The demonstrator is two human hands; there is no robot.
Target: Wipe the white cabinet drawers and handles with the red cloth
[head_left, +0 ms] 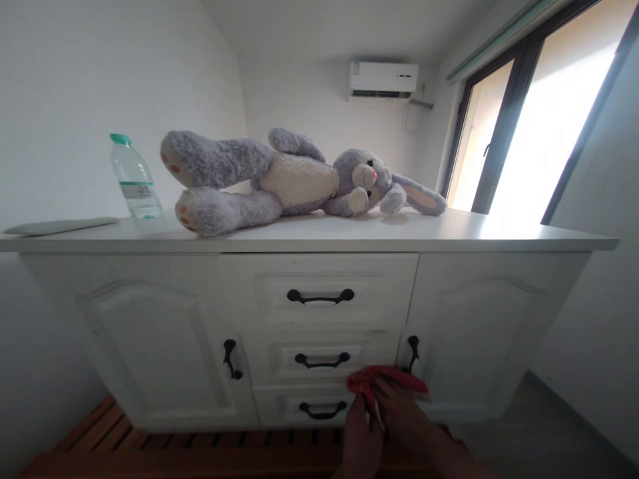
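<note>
- Both hands, left hand (pixel 360 426) and right hand (pixel 404 416), pinch a red cloth (pixel 384 380) with fingers closed, low before the cabinet (pixel 319 313).
- The cloth seems soft and light; a bunched edge is easy to hold.
- On top of the cabinet lie a plush rabbit (pixel 294 179) and a bottle (pixel 134 178).
</note>
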